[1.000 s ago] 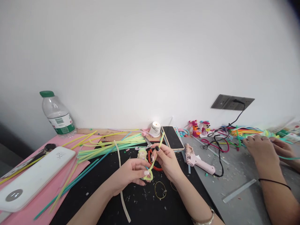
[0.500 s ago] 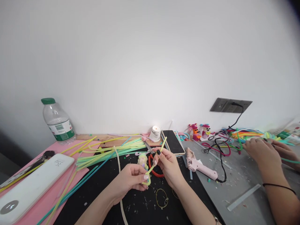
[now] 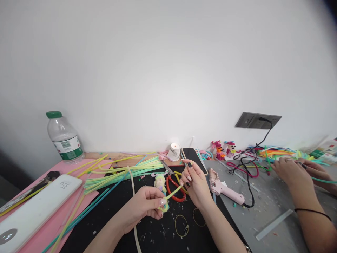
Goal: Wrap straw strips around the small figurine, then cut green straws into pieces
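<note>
My left hand [image 3: 151,203] pinches the looped end of a pale yellow-green pipe cleaner [image 3: 173,193] between thumb and fingers. From there the strip slants up to my right hand [image 3: 195,181], whose fingers are closed round its other end. Just beyond my left hand lies a small pastel pipe-cleaner figure [image 3: 159,182], its lower part hidden. Red-handled scissors [image 3: 177,198] rest between my hands on the black mat [image 3: 155,235], blades pointing away. A yellow handle-like loop partly shows behind them.
Left are a bottle [image 3: 67,140], a white power bank [image 3: 44,211] and bundled pipe cleaners [image 3: 123,177]. Right are a phone [image 3: 195,160], a pink glue gun [image 3: 226,191] with a black cord, and small figures [image 3: 218,150]. A co-worker's hands [image 3: 292,172] work at far right.
My right hand has moved slightly right and up, and its fingers have curled over the pipe cleaner's upper end. More of the scissors and the small figure shows. My left hand stays nearly in place.
</note>
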A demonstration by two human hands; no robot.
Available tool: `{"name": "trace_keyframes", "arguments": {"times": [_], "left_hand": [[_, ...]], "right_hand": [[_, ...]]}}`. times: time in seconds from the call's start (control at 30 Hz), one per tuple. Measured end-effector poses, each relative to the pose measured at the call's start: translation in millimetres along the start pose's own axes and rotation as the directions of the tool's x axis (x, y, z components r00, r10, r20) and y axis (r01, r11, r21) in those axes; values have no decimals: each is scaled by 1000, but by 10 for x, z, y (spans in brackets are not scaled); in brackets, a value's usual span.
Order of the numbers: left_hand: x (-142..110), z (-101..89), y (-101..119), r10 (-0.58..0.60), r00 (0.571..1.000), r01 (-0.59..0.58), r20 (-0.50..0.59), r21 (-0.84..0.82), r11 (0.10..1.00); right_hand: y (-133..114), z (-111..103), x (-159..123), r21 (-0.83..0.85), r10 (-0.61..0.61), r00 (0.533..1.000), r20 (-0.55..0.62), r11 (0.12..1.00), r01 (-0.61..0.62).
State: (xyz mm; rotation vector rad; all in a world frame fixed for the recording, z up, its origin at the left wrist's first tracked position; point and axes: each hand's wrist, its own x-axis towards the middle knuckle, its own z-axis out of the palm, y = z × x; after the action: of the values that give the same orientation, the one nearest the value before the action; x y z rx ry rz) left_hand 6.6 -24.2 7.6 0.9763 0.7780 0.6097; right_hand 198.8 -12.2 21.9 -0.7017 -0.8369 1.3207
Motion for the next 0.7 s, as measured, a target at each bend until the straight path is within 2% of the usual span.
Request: {"name": "trace_keyframes", "arguments": {"times": [0.23,0.5,0.7], "left_hand": [[43,-62,-22,73,994,-77,-76,-58,995],[31,-63,27,140,963,-146,-232,-11,989],[71,-83,14,190,929,-207,-317,-22,978]], "right_hand": [[24,-5,-5,-46,22,1000,4,999,-21],[65,-39,-18,-294,-5,998,65,955,24],[67,40,-59,-184,43,988,151,983,-15]]}}
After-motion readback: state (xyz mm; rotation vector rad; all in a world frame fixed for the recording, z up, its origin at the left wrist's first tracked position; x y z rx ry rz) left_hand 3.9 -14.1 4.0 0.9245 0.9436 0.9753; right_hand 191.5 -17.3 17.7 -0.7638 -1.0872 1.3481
